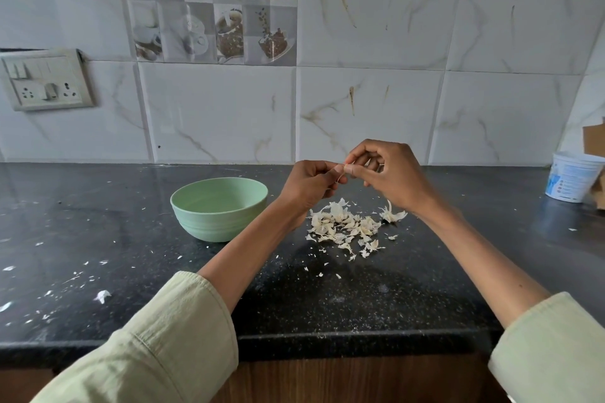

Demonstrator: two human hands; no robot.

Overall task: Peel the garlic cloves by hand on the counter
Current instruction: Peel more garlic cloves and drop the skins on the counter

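So the table (98, 206) is a dark speckled slab with bits of skin scattered all over it. Just left of the hands sits a green bowl (218, 208), probably parked there so peeled cloves can drop straight in; can't tell if anything's in it. Right under the hands is the peel pile (347, 226), which makes sense since the skin just falls where the person works. Off to the far right there's a white tub (573, 175).

Left hand (309, 183) is curled tight around the clove (342, 170), and the right hand (388, 173) has thumb and forefinger pinched at its tip, looks like it's tugging skin away. The clove's mostly buried between the fingers, held up above the pile. Its long axis seems to run left-right between the two hands, but honestly too hidden to call.
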